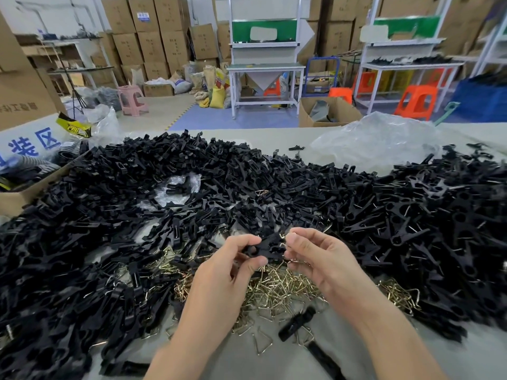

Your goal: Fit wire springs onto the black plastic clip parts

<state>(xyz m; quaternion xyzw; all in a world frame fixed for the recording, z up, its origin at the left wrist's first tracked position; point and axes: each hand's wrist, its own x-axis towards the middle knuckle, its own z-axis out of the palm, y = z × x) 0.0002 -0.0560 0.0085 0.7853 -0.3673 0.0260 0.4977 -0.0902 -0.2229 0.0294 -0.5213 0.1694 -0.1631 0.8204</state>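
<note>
My left hand point(233, 263) pinches a black plastic clip point(267, 246) between thumb and fingers, held above the table. My right hand point(318, 256) pinches a wire spring point(284, 238) at the clip's upper right end, its fingertips touching the clip. Below both hands lies a heap of brass-coloured wire springs point(271, 290). A huge pile of black clip parts point(170, 187) covers the table from left to right.
A single black clip point(296, 323) and loose springs lie on the grey table point(384, 357) near me. An open cardboard box point(16, 193) stands at the left, a crumpled clear plastic bag point(378, 141) at the back right. Workbenches, stools and stacked cartons fill the room behind.
</note>
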